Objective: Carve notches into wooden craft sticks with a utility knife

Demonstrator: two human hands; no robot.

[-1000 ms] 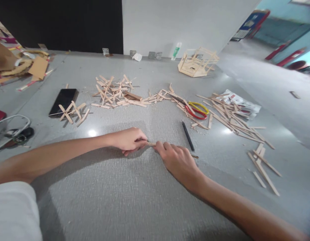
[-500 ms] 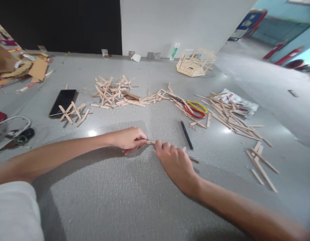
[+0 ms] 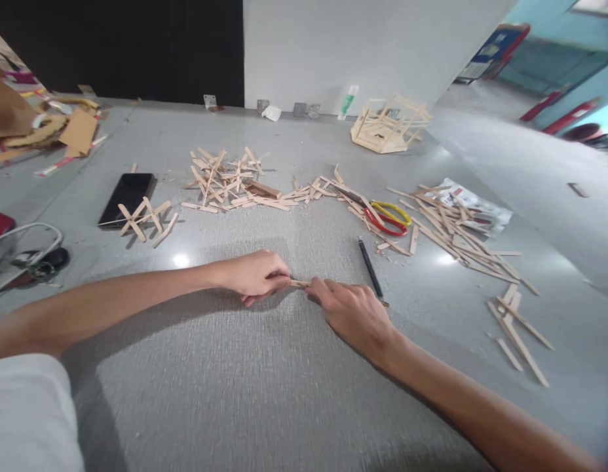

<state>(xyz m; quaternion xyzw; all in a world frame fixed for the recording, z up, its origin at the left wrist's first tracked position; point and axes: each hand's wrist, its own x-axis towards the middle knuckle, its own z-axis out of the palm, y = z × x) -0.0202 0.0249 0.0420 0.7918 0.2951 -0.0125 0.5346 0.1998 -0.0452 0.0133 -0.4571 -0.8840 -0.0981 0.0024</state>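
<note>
Between my hands stretches a short length of flat wooden craft stick (image 3: 299, 284). My left hand (image 3: 259, 274) is closed, its thumb and fingers pinching the stick's left end. From the other side my right hand (image 3: 350, 311) has its fingers closed on the right end, and its grip hides most of that end. A small brownish tip (image 3: 384, 303) shows just beyond the right hand's knuckles; I cannot tell what it belongs to. Past that hand lies a black pen (image 3: 370, 267), close but apart from the fingers.
Beyond the hands are loose craft sticks (image 3: 225, 180), scissors with red and yellow handles (image 3: 388, 218), and a black phone (image 3: 127, 200) with joined sticks beside it. A stick frame model (image 3: 382, 141) and a glue tube (image 3: 348, 101) stand by the back wall. More sticks (image 3: 451, 226) lie right.
My right hand has turned, its fingers now flatter and more drawn together around the stick. The brownish tip beyond it shows less. My left hand keeps its pinch; the view has shifted slightly.
</note>
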